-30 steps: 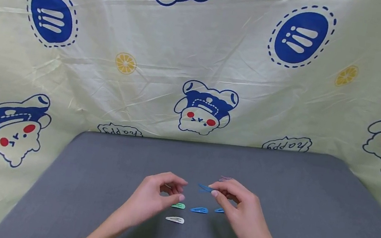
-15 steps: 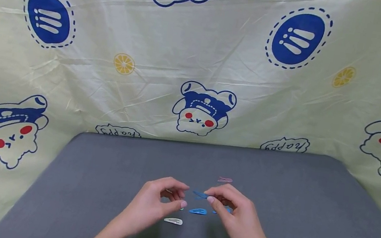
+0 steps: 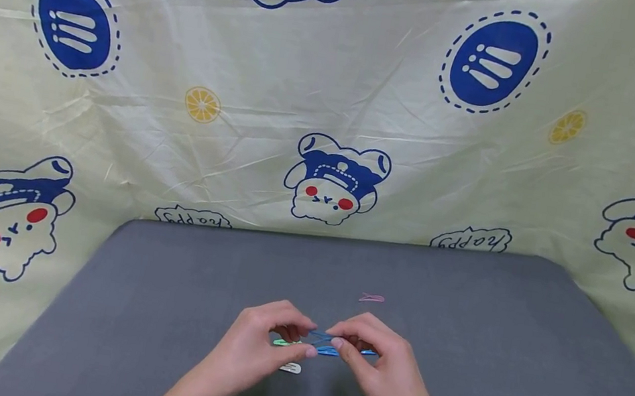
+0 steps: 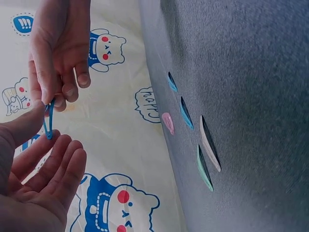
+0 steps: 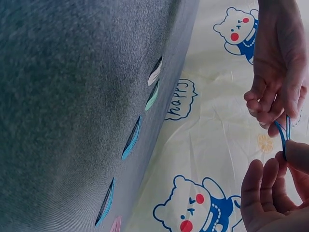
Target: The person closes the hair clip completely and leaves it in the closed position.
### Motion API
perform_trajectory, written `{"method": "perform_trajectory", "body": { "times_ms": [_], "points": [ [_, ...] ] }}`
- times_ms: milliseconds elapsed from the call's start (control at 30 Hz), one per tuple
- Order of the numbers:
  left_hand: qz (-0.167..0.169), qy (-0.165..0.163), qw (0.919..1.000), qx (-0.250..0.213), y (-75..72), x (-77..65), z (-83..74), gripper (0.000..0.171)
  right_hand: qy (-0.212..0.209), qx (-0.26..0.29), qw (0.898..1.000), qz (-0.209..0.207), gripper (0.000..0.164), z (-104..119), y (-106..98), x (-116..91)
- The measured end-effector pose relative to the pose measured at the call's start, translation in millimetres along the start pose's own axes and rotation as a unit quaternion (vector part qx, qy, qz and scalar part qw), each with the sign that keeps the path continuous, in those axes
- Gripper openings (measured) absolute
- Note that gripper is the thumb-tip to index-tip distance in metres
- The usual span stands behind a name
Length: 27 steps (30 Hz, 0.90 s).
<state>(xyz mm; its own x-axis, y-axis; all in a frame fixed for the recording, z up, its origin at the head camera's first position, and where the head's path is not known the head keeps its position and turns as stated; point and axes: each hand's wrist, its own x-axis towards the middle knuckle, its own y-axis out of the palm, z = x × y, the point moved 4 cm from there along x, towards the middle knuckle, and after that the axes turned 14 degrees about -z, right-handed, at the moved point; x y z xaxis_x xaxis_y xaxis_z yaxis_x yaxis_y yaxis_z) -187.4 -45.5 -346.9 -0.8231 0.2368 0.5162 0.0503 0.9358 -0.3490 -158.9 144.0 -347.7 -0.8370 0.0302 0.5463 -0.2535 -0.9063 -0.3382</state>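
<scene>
Thumb and index finger of my right hand (image 3: 380, 359) pinch a blue snap hair clip (image 3: 323, 337) above the table. Its two arms are spread apart, pointing at my left hand (image 3: 257, 345). There the half-bent thumb and index finger stand apart, with their tips right at the clip's free end. Lying on the table in the left wrist view are a green hair clip (image 4: 203, 168), a white hair clip (image 4: 210, 145) and two more blue hair clips, one nearer (image 4: 186, 113) and one farther (image 4: 172, 82). In the head view the hands partly cover these.
A pink hair clip (image 3: 372, 298) lies farther back on the dark grey tabletop (image 3: 461, 306). Behind the table's far edge hangs a pale curtain (image 3: 261, 163) printed with blue cartoon bears.
My right hand has moved left and slightly down with the blue hair clip, bringing it to the left fingertips. The left hand shifted slightly. The pink clip is now uncovered.
</scene>
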Motion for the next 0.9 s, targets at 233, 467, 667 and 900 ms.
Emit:
{"method": "perform_trajectory", "body": {
  "times_ms": [233,467,667,900],
  "points": [
    [-0.007,0.009,0.9999,0.001,-0.3,-1.1,0.4,0.015,0.002,0.025,1.0,0.011,0.013,-3,3,-1],
    [-0.013,0.029,0.9995,-0.006,2.3,-1.3,-1.4,0.008,-0.012,0.055,0.998,0.009,0.016,-7,2,-1],
    [-0.011,0.043,0.999,-0.003,3.9,-1.6,-1.1,0.014,0.019,0.08,0.996,0.033,0.014,-12,3,-1],
    [0.018,0.027,0.9986,-0.042,3.5,-2.1,2.9,0.01,0.045,0.162,0.983,0.069,0.012,-23,5,0]
  ]
}}
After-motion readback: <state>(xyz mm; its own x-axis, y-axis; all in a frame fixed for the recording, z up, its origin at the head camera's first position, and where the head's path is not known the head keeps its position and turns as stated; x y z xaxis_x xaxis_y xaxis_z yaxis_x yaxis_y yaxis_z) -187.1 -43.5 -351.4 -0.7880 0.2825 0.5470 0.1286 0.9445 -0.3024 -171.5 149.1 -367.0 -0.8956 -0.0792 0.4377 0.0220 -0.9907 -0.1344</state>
